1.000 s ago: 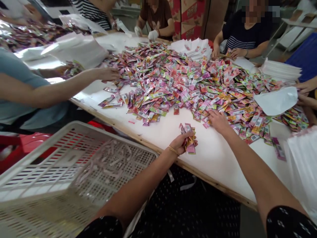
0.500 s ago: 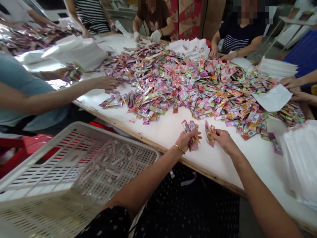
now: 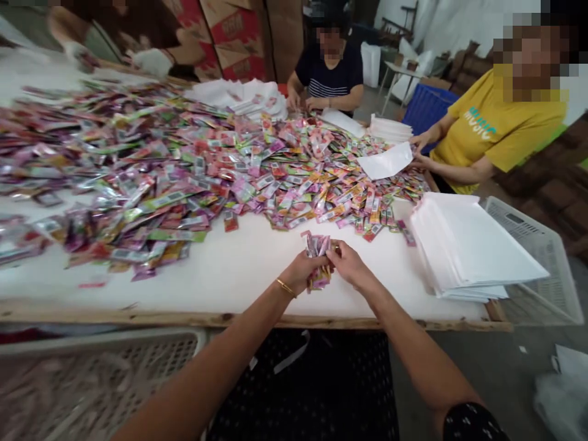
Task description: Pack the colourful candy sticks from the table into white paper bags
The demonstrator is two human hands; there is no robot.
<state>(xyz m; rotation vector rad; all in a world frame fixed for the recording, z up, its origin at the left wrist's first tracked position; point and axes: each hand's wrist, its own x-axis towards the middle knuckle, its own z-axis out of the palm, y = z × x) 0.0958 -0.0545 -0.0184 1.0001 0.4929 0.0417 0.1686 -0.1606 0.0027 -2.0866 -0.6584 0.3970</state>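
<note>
Several packets (image 3: 318,244), clasped by the left hand (image 3: 302,269), sit between it and the right hand (image 3: 350,263), which seemingly pinches one.

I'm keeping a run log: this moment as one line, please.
left hand: holds packets; right hand: closed at same packets; heap: on table, beyond hands; white stack: right side
</note>
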